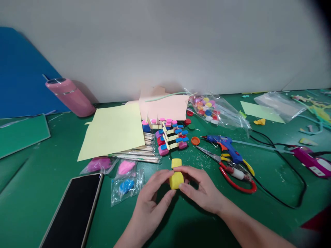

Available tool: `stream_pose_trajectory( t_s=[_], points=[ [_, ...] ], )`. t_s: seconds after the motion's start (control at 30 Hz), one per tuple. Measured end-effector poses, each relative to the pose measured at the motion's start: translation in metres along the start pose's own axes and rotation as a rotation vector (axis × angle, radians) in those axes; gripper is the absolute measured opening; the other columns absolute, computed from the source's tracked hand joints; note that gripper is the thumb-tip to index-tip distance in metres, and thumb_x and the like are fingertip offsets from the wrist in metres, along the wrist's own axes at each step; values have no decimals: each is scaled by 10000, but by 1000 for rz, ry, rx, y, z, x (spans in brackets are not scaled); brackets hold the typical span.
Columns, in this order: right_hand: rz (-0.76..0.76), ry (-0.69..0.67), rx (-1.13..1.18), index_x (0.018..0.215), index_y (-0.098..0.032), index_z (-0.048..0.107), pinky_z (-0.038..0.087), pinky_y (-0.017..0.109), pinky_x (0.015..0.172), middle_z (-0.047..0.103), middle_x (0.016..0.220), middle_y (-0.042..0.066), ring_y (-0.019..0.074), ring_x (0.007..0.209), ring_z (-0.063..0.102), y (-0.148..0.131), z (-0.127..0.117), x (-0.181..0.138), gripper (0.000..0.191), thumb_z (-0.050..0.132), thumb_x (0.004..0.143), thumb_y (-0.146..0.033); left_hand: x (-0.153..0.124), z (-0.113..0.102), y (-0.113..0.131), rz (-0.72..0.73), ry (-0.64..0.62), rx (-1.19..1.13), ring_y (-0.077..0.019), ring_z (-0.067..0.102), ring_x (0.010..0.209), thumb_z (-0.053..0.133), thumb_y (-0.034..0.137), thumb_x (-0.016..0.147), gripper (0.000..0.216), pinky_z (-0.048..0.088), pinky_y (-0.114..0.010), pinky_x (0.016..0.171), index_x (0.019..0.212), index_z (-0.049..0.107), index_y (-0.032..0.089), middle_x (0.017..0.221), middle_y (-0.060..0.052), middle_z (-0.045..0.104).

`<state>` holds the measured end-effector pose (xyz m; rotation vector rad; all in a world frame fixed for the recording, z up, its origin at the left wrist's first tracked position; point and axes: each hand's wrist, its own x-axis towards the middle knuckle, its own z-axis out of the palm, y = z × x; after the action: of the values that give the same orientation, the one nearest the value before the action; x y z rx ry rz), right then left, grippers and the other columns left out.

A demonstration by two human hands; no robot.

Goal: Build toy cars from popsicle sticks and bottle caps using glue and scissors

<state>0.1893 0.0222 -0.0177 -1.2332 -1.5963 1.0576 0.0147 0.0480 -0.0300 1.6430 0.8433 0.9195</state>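
My left hand (155, 197) and my right hand (204, 187) meet at the front middle of the table. Between their fingertips they pinch a short, thick yellow cylinder (177, 180), one hand on each side. Just beyond it is a smaller yellow piece (176, 163); whether the two are joined I cannot tell. Farther back stands a cluster of small figures (172, 137) made of coloured caps, pale sticks and blue and pink pieces. An orange cap (195, 141) lies to their right. Small bags with pink clay (126, 167) and blue clay (126, 186) lie left of my hands.
A phone (72, 212) lies at front left, yellow paper (113, 131) and thin sticks (144, 151) behind it. Red-handled scissors (243, 189), a blue glue gun (227, 146) and its cable occupy the right. At the back are a pink tumbler (73, 98) and bagged caps (207, 106).
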Motion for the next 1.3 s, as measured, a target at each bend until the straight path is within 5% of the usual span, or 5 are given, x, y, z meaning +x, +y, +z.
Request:
stream_pose_trajectory(
  t_s=[0.17,0.4,0.57,0.73,1.3],
  points=[
    [-105,26,-91,1106,-203,537,446,256,726,569,963,53,163,835,540,3,1,1,348,595,764,-238,-2,2,-1,-106,41,-23,-184,532,1033,579,174,756,442,414,-308,906,1169,478,293,1161,-38,546],
    [-287,3,-269,1116,-249,537,430,305,834,580,1058,50,179,950,537,9,2,3,337,588,784,-215,1,2,1,-301,59,-173,-210,600,900,614,255,724,320,476,-307,802,1032,586,173,923,-65,654],
    [-247,-6,-256,1177,-250,476,420,309,856,570,1102,49,185,979,520,7,3,1,434,608,766,-214,4,3,4,-337,79,-272,-173,618,835,650,225,693,267,491,-258,761,958,629,197,912,-31,687],
    [-120,27,-180,1219,-210,422,455,280,784,542,1094,74,169,866,545,6,2,-3,509,609,747,-234,4,2,6,-312,83,-334,-149,625,840,656,178,691,271,493,-222,756,957,630,221,923,-8,696],
    [-160,-48,-196,1195,-205,442,447,266,759,553,1049,71,169,870,531,3,2,-3,389,502,811,-199,3,0,-1,-186,47,-173,-164,610,860,625,165,721,289,482,-261,797,1000,621,240,969,-18,669]
  ],
)
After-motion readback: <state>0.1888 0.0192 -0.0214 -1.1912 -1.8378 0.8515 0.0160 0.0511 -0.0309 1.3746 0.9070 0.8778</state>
